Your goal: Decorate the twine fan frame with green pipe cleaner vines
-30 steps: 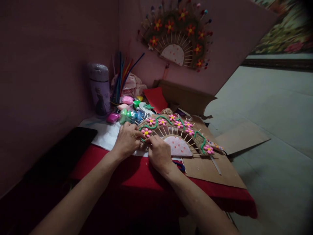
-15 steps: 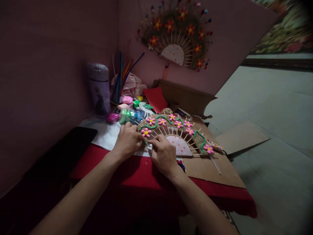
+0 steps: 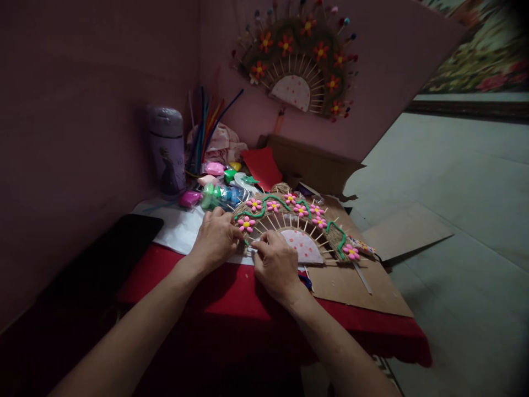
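A half-round craft fan (image 3: pixel 285 208) of sticks and brown twine lies on the table, trimmed with pink clay flowers (image 3: pixel 246 224) and a wavy green strand (image 3: pixel 270 198). At its centre is a dotted white half-disc (image 3: pixel 303 246). My left hand (image 3: pixel 217 237) grips the fan's left end, fingers curled over its edge. Close beside it, my right hand (image 3: pixel 276 262) is closed in a pinch near the lower left corner, by a short green bit. What its fingertips hold is too small to make out.
Clay packets (image 3: pixel 215 193) and a purple bottle (image 3: pixel 167 151) stand behind on the left, near colourful pipe cleaners (image 3: pixel 202 132). Cardboard (image 3: pixel 363 286) lies under the fan's right side, with blue-handled scissors (image 3: pixel 306 281) by my right wrist. A similar fan (image 3: pixel 303 60) hangs on the wall.
My right hand's fingertips have shifted slightly downward at the fan's left corner. My left hand keeps its grip, and the fan stays in place.
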Motion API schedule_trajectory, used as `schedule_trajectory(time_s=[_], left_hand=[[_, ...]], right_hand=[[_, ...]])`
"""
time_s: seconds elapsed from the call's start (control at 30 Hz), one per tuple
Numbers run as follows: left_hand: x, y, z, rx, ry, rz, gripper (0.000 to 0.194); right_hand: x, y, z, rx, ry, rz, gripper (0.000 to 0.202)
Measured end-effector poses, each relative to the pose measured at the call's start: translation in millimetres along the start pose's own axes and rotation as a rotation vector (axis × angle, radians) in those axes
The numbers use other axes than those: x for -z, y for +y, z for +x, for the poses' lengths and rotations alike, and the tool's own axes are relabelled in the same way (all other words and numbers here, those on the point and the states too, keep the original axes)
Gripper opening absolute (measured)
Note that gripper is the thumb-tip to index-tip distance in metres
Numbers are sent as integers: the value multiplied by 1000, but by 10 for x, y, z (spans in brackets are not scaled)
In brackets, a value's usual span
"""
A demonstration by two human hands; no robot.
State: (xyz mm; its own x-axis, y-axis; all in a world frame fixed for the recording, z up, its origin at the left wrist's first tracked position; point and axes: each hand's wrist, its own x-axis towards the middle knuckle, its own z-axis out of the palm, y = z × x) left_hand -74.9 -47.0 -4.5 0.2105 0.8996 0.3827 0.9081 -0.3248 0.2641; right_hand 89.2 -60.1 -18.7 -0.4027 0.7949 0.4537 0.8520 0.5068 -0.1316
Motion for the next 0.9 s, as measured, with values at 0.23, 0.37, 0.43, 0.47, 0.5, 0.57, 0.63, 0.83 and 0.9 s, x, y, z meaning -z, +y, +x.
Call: schedule_trajectory(time_s=[0.23, 0.37, 0.43, 0.47, 0.5, 0.57, 0.63, 0.83, 0.9], left_hand=[[-16, -10, -8, -11, 23, -18, 22], [-22, -20, -10, -35, 49, -65, 26], [-20, -17, -11, -49, 34, -62, 26], [-18, -14, -12, -53, 22, -52, 25], [-17, -11, -12, -54, 13, -41, 25], [-19, -7, -13, -48, 10, -26, 25], [-26, -8, -13, -46, 16, -23, 26], [-42, -20, -9, -39, 21, -29, 24], [-40, -19, -8, -39, 23, -31, 24]], right_hand=[[-46, -42, 26, 55, -35, -5, 15], [-59, -30, 27, 66, -46, 12, 15], [-62, -21, 20, 44, -35, 22, 16], [-62, -17, 17, 31, -26, 27, 17], [-60, -14, 14, 16, -12, 32, 17], [-53, -10, 11, -6, 14, 38, 19], [-43, -12, 8, -6, 24, 46, 19], [-44, -43, -7, 65, -30, 15, 18], [-48, -47, -10, 77, -45, 0, 18]])
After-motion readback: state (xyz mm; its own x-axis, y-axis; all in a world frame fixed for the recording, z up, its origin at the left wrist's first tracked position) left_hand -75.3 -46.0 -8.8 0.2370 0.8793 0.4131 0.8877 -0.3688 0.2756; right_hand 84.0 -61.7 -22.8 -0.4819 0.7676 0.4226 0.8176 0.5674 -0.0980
